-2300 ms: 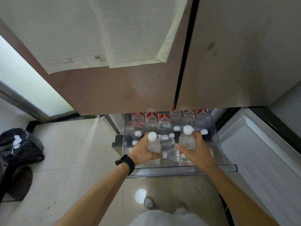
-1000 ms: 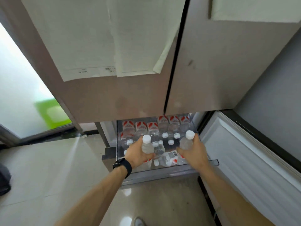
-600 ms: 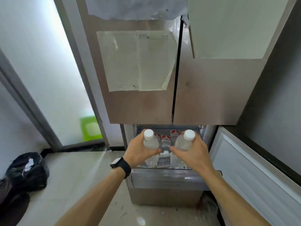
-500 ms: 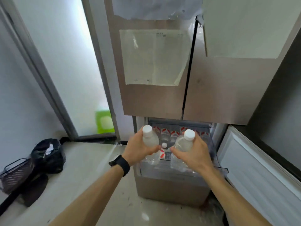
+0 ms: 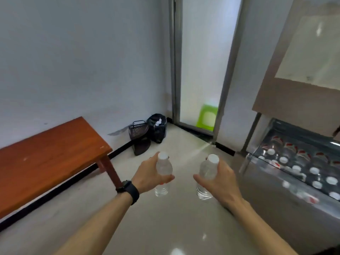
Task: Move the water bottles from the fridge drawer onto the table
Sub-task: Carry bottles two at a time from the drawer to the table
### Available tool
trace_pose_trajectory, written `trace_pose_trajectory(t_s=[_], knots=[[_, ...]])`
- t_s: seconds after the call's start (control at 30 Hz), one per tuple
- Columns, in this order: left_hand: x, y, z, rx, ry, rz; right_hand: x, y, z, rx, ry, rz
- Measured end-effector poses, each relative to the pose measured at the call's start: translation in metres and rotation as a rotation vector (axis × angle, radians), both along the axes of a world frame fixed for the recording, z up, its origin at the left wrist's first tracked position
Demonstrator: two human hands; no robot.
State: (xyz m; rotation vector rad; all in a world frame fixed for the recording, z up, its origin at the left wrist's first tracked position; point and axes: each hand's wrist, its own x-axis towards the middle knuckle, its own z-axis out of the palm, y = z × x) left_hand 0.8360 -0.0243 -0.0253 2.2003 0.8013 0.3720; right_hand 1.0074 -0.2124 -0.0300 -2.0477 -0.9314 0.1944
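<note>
Fingers [image 5: 166, 178] of left hand [image 5: 147, 174] still wrapping around left bottle [image 5: 163, 173]; right hand [image 5: 220, 181] likewise clamping right bottle [image 5: 207, 178]. View now turning away from fridge drawer [image 5: 294, 162], sitting at right edge instead of centre; wooden table [image 5: 46, 153] coming into view at left. Both bottles clear, white-capped, upright, hanging over floor between table and drawer. More bottles lying in open drawer.

Pale grey walls [image 5: 73, 52] meet a glossy cream floor [image 5: 165, 227]. A frosted glass door [image 5: 204, 61] glows with daylight in the corner, with a black bag [image 5: 157, 127] and basket [image 5: 138, 128] beside it.
</note>
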Motion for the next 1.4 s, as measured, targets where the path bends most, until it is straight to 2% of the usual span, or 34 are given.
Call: trace_pose_trajectory(t_s=[0.33, 0.53, 0.67, 0.97, 1.13, 1.4], knots=[[-0.316, 0.099, -0.009, -0.091, -0.021, 0.416, -0.256, 0.190, -0.008, -0.037, 0.006, 0.440], [-0.490, 0.151, -0.013, -0.119, 0.013, 0.638, -0.413, 0.286, -0.012, -0.051, 0.008, 0.602], [-0.571, 0.185, -0.019, -0.115, 0.005, 0.749, -0.486, 0.340, -0.011, -0.070, 0.017, 0.686], [-0.673, 0.290, -0.045, -0.050, 0.073, 0.896, -0.580, 0.471, -0.037, -0.120, 0.019, 0.829], [-0.702, 0.376, -0.055, -0.053, 0.127, 0.884, -0.615, 0.570, -0.062, -0.147, 0.054, 0.863], [-0.735, 0.497, -0.069, -0.111, 0.103, 0.931, -0.661, 0.706, -0.086, -0.249, 0.142, 0.947]])
